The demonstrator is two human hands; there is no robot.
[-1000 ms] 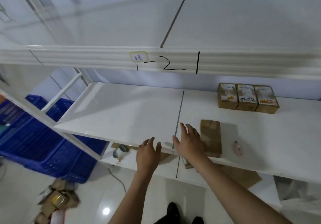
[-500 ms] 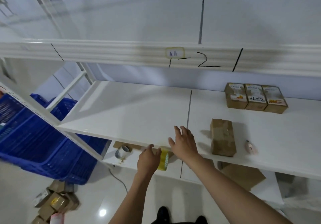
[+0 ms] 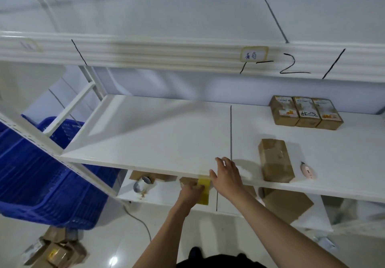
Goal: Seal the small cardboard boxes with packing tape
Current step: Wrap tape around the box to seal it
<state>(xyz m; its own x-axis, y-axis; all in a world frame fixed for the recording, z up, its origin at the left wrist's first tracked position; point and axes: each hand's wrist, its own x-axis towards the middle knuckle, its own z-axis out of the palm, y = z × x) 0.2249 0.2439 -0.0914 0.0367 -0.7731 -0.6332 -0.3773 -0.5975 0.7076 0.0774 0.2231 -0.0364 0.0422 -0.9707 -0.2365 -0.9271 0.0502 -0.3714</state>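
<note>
Lying on the white shelf [image 3: 158, 134], near its front edge: one plain brown cardboard box [image 3: 275, 161], flaps folded down, glossy tape patches on top. Gripping a yellow roll of packing tape [image 3: 203, 190] just under the shelf edge: left hand [image 3: 190, 190], fingers curled round it. Resting flat on the shelf lip beside it: right hand [image 3: 226, 176], fingers straight. Half hidden behind both hands: the roll. Lined up at the back: three labelled boxes [image 3: 305, 112], print unreadable. Handwritten on the upper rail [image 3: 145, 53]: "1-2".
</note>
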